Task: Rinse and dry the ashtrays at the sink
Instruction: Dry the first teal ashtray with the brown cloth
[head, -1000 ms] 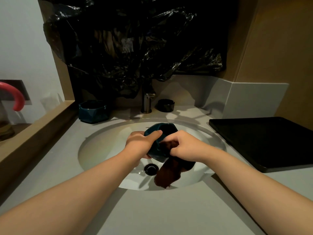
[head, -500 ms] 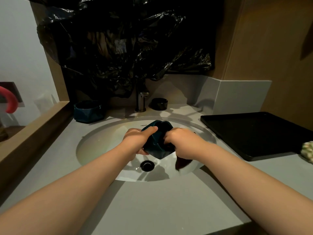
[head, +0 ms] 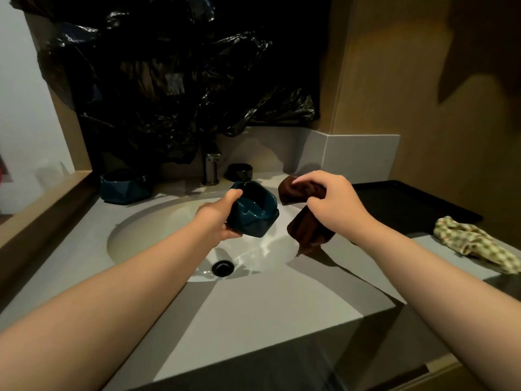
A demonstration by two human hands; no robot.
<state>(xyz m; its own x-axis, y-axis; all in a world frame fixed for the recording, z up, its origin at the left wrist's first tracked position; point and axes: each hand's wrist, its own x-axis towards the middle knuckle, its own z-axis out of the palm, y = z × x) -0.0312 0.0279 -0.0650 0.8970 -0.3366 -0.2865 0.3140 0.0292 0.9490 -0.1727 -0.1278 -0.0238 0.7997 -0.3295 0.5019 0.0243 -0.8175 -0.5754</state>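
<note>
Midway, by the look of it. Above the sink (head: 152,235), gripping a teal ashtray (head: 253,214) in the left hand (head: 220,221), fingers curled round its wall. Over the sink's right edge, clutching a brown cloth (head: 306,227) in the right hand (head: 335,207), fingers clamped on it, clear of the ashtray. Seemingly left to do: second teal ashtray (head: 127,186) behind the sink's left side, black ashtray (head: 239,172) behind the sink.

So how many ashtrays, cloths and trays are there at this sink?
Ashtrays: 3 (held ashtray in left hand, teal ashtray back left, black ashtray)
Cloths: 2 (brown cloth in right hand, checked cloth)
Trays: 1 (black tray)
Total: 6
</note>
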